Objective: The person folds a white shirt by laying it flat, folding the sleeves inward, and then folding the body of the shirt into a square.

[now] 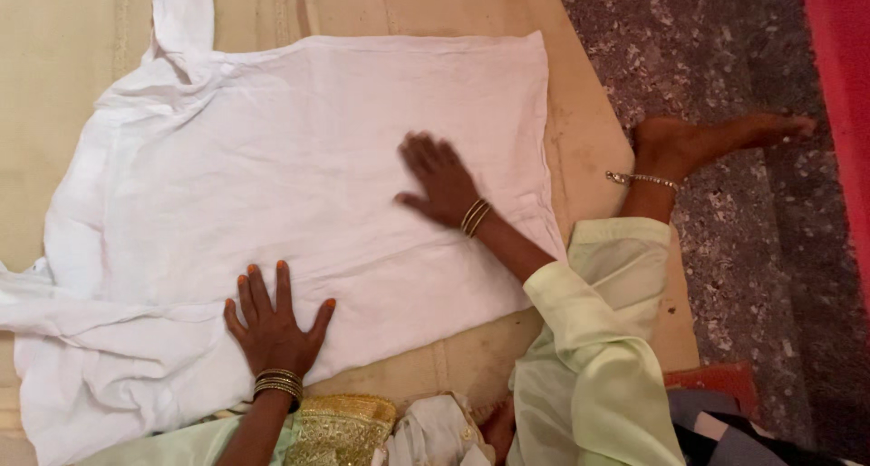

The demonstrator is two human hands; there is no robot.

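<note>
A white garment [272, 158] lies spread flat on a beige mat [63, 58], its sleeves trailing off to the top left and lower left. My left hand [275, 326] rests palm down on the garment's near edge, fingers spread, bangles at the wrist. My right hand [439, 181] lies flat on the cloth toward its right side, fingers pointing up and left, also with bangles. Neither hand grips anything.
My bare foot [698, 140] with an anklet rests on the speckled stone floor [725, 40] to the right of the mat. Pale green clothing [589, 366] and a gold-trimmed cloth [340, 425] lie at the bottom. A red surface [843, 67] runs along the right edge.
</note>
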